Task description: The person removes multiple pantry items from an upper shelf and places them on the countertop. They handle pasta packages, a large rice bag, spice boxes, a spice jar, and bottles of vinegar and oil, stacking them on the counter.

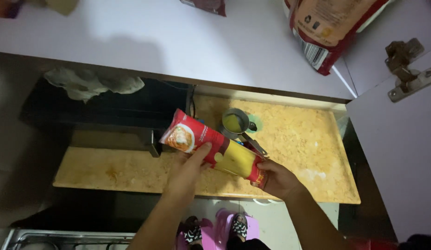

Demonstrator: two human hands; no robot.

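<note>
Your left hand (190, 167) and right hand (276, 178) both grip the long red-and-yellow plastic pasta packet (214, 150); the small steel measuring cup (235, 123) stands just beyond it on the speckled stone surface (298, 139).

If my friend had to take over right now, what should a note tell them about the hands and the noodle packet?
Left hand: grips the middle of the packet.
Right hand: holds the packet's lower end.
Packet: long, red and yellow, held tilted over the stone counter, looks sealed.
Steel cup: on the counter just behind the packet, with something yellow inside.
Done: packet picked up.
Left: it is not open yet.
</note>
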